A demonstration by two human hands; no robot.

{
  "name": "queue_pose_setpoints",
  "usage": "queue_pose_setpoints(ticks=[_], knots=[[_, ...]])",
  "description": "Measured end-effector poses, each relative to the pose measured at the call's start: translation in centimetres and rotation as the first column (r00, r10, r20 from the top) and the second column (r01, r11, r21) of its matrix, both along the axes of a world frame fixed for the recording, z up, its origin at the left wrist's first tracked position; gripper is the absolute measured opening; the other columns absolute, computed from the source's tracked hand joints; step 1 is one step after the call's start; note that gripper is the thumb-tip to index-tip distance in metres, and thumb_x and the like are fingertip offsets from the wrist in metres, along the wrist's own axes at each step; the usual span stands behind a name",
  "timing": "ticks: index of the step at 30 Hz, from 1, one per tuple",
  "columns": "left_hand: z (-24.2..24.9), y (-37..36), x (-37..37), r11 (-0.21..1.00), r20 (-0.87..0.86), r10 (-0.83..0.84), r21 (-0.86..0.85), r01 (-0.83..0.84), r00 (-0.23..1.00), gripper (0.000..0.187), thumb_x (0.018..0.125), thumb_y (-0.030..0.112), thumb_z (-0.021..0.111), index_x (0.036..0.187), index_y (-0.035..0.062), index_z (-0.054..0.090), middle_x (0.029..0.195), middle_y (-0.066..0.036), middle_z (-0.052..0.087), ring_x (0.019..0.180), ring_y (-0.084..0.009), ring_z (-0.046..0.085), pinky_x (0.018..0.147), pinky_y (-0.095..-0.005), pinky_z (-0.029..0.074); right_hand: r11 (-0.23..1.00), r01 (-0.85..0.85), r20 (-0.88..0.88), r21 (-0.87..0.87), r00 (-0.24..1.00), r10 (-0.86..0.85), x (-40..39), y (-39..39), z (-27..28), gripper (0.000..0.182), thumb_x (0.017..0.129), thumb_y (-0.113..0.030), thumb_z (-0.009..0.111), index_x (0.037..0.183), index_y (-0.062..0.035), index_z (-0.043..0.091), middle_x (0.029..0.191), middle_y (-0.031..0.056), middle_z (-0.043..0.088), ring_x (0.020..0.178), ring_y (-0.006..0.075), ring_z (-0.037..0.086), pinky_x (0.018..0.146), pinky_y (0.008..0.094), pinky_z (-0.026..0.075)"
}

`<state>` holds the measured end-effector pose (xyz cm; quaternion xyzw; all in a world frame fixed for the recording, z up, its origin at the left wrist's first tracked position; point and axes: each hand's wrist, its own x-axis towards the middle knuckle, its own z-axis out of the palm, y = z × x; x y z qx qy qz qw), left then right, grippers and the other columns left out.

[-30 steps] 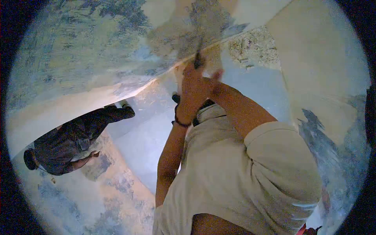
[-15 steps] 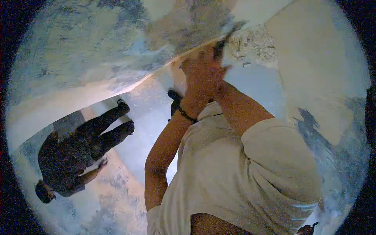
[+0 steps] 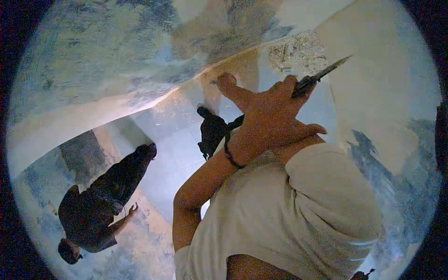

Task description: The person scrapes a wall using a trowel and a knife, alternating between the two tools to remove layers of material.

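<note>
My left hand [image 3: 268, 116], with a dark bracelet on its wrist, is stretched out in front of my body with its fingers spread. It crosses over my right forearm [image 3: 298, 147], and most of my right hand is hidden beneath it. Past the knuckles sticks a dark trowel-like tool [image 3: 326, 71], its thin blade seen edge-on and pointing up to the right. The tool's handle end disappears among the overlapping fingers, seemingly in my right hand's grip. Both hands are close to the foot of a paint-mottled wall [image 3: 116, 56].
A person [image 3: 100, 205] in dark clothes bends on the left beside another patchy wall [image 3: 140, 228]. Rough rubble-like material [image 3: 298, 51] lies at the wall's base. Pale floor tiles [image 3: 170, 154] show between us. A beige wall [image 3: 373, 74] rises on the right.
My left hand has spread its fingers and moved slightly right and down. The tool has swung to the right, with its blade now distinct. The other person has shifted down and turned.
</note>
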<state>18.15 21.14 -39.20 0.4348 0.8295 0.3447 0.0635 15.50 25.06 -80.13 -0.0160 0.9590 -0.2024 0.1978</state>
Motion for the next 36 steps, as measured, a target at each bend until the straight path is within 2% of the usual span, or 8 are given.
queue_pose_setpoints(ticks=[5, 8, 11, 15, 24, 26, 31, 36], knots=[[-5.0, -4.3, -3.7, 0.972, 0.036, 0.168, -0.171, -0.159, 0.985, 0.072, 0.076, 0.057, 0.072, 0.123, 0.0030, 0.059, 0.110, -0.020, 0.058, 0.099, -0.0379, 0.060, 0.091, -0.0479, 0.047, 1.000, -0.001, -0.011, -0.009, 1.000, 0.000, -1.4, -1.7, 0.5, 0.026, 0.083, -0.031, 0.062, 0.091, -0.0086, 0.071, 0.085, 0.0162, 0.070, 0.077, 0.0320, 0.068, 0.066, 0.0459, 0.055], [-7.8, -5.1, -6.5, 0.939, -0.043, 0.327, -0.098, -0.330, 0.944, 0.069, 0.079, 0.057, 0.068, 0.119, 0.0009, 0.062, 0.103, -0.023, 0.055, 0.087, -0.0382, 0.060, 0.077, -0.0524, 0.047, 1.000, 0.008, -0.017, -0.016, 1.000, -0.008, -2.8, -1.6, -1.5, 0.025, 0.083, -0.031, 0.062, 0.091, -0.0084, 0.071, 0.085, 0.0162, 0.070, 0.077, 0.0319, 0.069, 0.066, 0.0459, 0.055], [-5.5, -4.9, -6.8, 0.969, -0.245, 0.235, -0.017, -0.246, 0.941, 0.068, 0.082, 0.056, 0.066, 0.123, 0.0024, 0.060, 0.102, -0.021, 0.055, 0.085, -0.0384, 0.060, 0.073, -0.0505, 0.050, 1.000, 0.012, -0.027, -0.020, 1.000, -0.012, -4.0, -1.6, -2.1, 0.025, 0.082, -0.030, 0.062, 0.090, -0.0083, 0.071, 0.085, 0.0163, 0.070, 0.077, 0.0318, 0.069, 0.066, 0.0458, 0.055], [-4.6, -4.3, -5.2, 0.969, 0.143, 0.014, -0.245, 0.021, 0.990, 0.073, 0.080, 0.059, 0.065, 0.128, 0.0042, 0.057, 0.105, -0.022, 0.054, 0.085, -0.0396, 0.060, 0.068, -0.0471, 0.054, 1.000, -0.002, -0.045, -0.030, 0.999, 0.001, -5.3, -1.9, -2.4, 0.025, 0.082, -0.030, 0.062, 0.089, -0.0082, 0.071, 0.084, 0.0164, 0.070, 0.077, 0.0317, 0.069, 0.066, 0.0458, 0.055], [-5.2, -5.6, -2.8, 0.993, 0.225, 0.121, -0.020, -0.119, 0.967, 0.094, 0.068, 0.072, 0.070, 0.131, 0.0036, 0.055, 0.115, -0.024, 0.050, 0.093, -0.0429, 0.060, 0.073, -0.0477, 0.055, 0.999, -0.013, -0.016, -0.043, 1.000, 0.013, -3.5, -1.2, -3.0, 0.024, 0.081, -0.029, 0.062, 0.087, -0.0078, 0.072, 0.084, 0.0167, 0.070, 0.077, 0.0314, 0.069, 0.066, 0.0456, 0.055], [-5.7, -5.4, -1.9, 0.993, 0.391, 0.090, 0.029, -0.110, 0.916, 0.098, 0.066, 0.074, 0.071, 0.132, 0.0037, 0.055, 0.120, -0.026, 0.050, 0.097, -0.0438, 0.060, 0.075, -0.0482, 0.055, 0.999, -0.016, -0.011, -0.044, 1.000, 0.015, -3.1, -1.3, -3.7, 0.023, 0.081, -0.028, 0.062, 0.087, -0.0077, 0.072, 0.083, 0.0168, 0.070, 0.077, 0.0313, 0.069, 0.066, 0.0456, 0.055], [-7.8, -6.3, -2.3, 0.970, 0.361, 0.233, -0.153, -0.190, 0.903, 0.076, 0.075, 0.056, 0.074, 0.126, 0.0023, 0.058, 0.119, -0.028, 0.051, 0.096, -0.0454, 0.061, 0.075, -0.0478, 0.054, 0.998, -0.037, -0.017, -0.055, 0.999, 0.037, -3.7, -3.5, -4.2, 0.023, 0.080, -0.028, 0.063, 0.086, -0.0075, 0.072, 0.083, 0.0169, 0.070, 0.077, 0.0312, 0.069, 0.065, 0.0455, 0.055], [-11.1, -7.6, -3.9, 0.871, 0.305, 0.485, -0.252, -0.421, 0.820, 0.039, 0.088, 0.026, 0.067, 0.119, 0.0041, 0.062, 0.130, -0.023, 0.054, 0.114, -0.0440, 0.056, 0.096, -0.0466, 0.049, 0.998, -0.053, 0.005, -0.039, 0.999, 0.053, -3.1, -4.4, -5.5, 0.022, 0.080, -0.027, 0.063, 0.085, -0.0074, 0.072, 0.083, 0.0170, 0.070, 0.077, 0.0310, 0.069, 0.065, 0.0454, 0.055]])
